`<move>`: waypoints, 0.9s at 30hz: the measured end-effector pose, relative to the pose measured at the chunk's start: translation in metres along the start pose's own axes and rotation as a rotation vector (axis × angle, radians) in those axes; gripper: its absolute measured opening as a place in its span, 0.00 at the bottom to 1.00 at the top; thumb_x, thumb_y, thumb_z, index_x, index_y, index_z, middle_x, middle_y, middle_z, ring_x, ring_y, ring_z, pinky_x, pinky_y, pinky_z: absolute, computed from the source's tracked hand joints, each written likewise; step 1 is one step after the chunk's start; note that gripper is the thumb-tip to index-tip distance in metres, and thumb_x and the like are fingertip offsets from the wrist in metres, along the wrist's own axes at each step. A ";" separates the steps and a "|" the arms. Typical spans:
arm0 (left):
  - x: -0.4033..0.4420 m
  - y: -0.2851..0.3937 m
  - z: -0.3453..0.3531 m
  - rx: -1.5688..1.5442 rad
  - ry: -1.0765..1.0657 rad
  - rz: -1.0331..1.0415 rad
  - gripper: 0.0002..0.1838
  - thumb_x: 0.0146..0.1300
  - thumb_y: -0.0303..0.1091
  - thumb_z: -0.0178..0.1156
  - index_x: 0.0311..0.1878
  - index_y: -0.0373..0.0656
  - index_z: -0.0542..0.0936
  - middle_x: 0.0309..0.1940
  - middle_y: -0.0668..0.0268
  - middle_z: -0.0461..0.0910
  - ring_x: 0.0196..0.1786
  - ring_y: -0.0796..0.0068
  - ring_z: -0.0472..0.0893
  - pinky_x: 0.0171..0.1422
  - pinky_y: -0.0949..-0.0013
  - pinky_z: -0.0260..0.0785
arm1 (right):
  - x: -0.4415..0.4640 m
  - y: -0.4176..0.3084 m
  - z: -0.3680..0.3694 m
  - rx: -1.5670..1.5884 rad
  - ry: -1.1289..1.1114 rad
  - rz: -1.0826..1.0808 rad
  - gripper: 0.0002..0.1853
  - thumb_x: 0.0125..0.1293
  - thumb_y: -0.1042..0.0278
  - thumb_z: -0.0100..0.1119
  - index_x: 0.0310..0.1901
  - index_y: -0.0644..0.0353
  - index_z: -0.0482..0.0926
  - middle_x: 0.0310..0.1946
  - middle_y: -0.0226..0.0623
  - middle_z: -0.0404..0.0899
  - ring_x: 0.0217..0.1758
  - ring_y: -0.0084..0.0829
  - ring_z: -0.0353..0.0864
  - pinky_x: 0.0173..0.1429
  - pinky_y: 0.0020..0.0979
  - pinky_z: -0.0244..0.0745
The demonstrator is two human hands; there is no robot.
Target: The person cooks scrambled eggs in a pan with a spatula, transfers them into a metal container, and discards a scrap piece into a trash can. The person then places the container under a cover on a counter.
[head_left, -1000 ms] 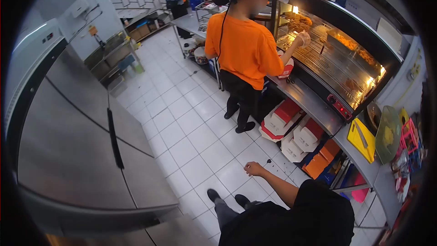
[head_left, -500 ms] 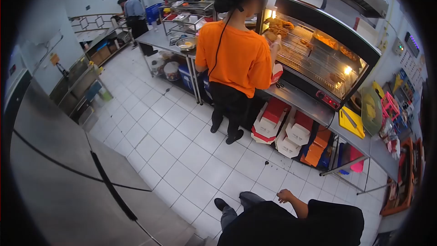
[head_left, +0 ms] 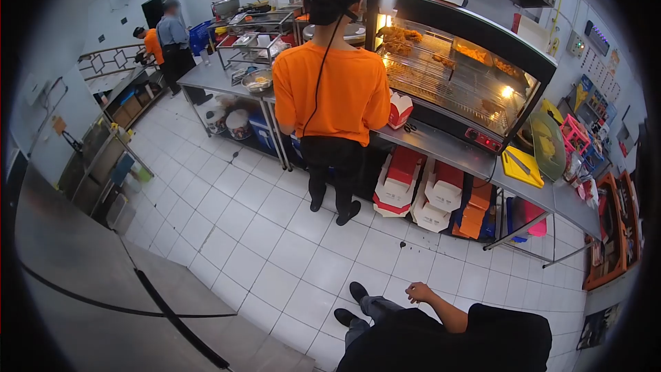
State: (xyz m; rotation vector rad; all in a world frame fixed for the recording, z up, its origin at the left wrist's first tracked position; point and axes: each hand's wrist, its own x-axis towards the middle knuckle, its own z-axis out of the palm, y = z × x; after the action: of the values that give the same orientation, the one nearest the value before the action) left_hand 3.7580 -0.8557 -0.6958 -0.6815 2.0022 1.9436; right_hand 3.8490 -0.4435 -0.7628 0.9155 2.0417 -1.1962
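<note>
My right hand [head_left: 418, 293] hangs in front of my dark clothing, above the white tiled floor [head_left: 303, 248]. Its fingers are loosely bent and slightly apart, and I see nothing in them. It touches no object. My left hand is out of view. Ahead, a co-worker in an orange shirt [head_left: 337, 89] stands with their back to me at the steel counter [head_left: 441, 151]; their hands are hidden. Beside them a red and white box [head_left: 400, 110] stands open on the counter, with scissors [head_left: 410, 127] close by.
A lit display warmer [head_left: 475, 72] holds fried food. Stacked boxes [head_left: 441, 189] fill the shelf below. A knife lies on a yellow cutting board [head_left: 521, 166] at the right. Steel doors [head_left: 89, 255] stand at the left. Other people [head_left: 175, 34] are at the back left.
The view has shifted. The co-worker has drawn their raised hand back from the warmer, exposing the box on the counter. A second distant person now shows more fully. My right hand's fingers look looser.
</note>
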 end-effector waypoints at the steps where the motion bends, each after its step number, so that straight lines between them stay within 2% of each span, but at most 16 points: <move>1: 0.002 -0.001 -0.002 0.001 0.002 -0.010 0.44 0.67 0.71 0.41 0.72 0.42 0.60 0.62 0.49 0.71 0.54 0.50 0.77 0.54 0.51 0.71 | 0.000 -0.006 0.000 -0.052 -0.023 -0.004 0.18 0.64 0.58 0.56 0.44 0.66 0.79 0.32 0.41 0.86 0.30 0.34 0.88 0.29 0.33 0.83; 4: 0.002 -0.002 -0.005 -0.004 0.002 -0.027 0.44 0.67 0.71 0.41 0.72 0.42 0.60 0.62 0.49 0.71 0.54 0.50 0.77 0.54 0.51 0.71 | 0.008 -0.008 0.005 -0.162 -0.069 0.035 0.18 0.63 0.58 0.56 0.44 0.65 0.79 0.32 0.41 0.86 0.30 0.33 0.88 0.29 0.33 0.83; 13: 0.004 -0.011 -0.010 -0.006 0.027 -0.086 0.45 0.66 0.72 0.40 0.72 0.41 0.60 0.61 0.49 0.72 0.54 0.50 0.77 0.53 0.51 0.72 | 0.004 0.010 0.001 -0.179 -0.062 0.117 0.19 0.62 0.56 0.56 0.44 0.64 0.80 0.31 0.40 0.86 0.29 0.33 0.88 0.31 0.34 0.83; 16: 0.005 -0.014 -0.011 -0.007 0.041 -0.105 0.45 0.66 0.72 0.40 0.72 0.41 0.60 0.61 0.49 0.72 0.54 0.50 0.77 0.53 0.51 0.72 | -0.010 0.009 -0.003 -0.173 -0.006 0.094 0.19 0.64 0.58 0.49 0.33 0.67 0.82 0.29 0.42 0.86 0.30 0.33 0.89 0.30 0.32 0.84; 20: 0.003 -0.019 -0.010 0.001 0.053 -0.132 0.46 0.66 0.72 0.39 0.72 0.41 0.60 0.61 0.49 0.72 0.54 0.50 0.77 0.53 0.51 0.72 | -0.016 0.023 -0.003 -0.089 0.027 0.141 0.19 0.63 0.59 0.50 0.34 0.69 0.82 0.29 0.43 0.86 0.31 0.32 0.89 0.31 0.32 0.85; 23: 0.003 -0.022 -0.013 0.001 0.064 -0.149 0.46 0.66 0.73 0.39 0.72 0.41 0.60 0.61 0.49 0.72 0.54 0.50 0.77 0.53 0.51 0.72 | -0.006 0.043 0.002 -0.040 -0.010 0.190 0.18 0.61 0.56 0.56 0.42 0.64 0.81 0.32 0.42 0.86 0.28 0.33 0.86 0.31 0.34 0.84; 27: 0.001 -0.025 -0.015 0.002 0.070 -0.166 0.46 0.66 0.73 0.39 0.72 0.40 0.60 0.60 0.49 0.72 0.53 0.50 0.78 0.53 0.51 0.72 | -0.009 0.053 0.007 -0.235 0.025 0.104 0.20 0.60 0.54 0.56 0.41 0.64 0.84 0.32 0.45 0.86 0.28 0.35 0.86 0.33 0.35 0.84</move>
State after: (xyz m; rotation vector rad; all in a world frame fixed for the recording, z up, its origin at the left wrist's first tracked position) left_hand 3.7719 -0.8708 -0.7165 -0.8960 1.9196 1.8447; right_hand 3.8975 -0.4335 -0.7841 0.9120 2.0740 -0.8719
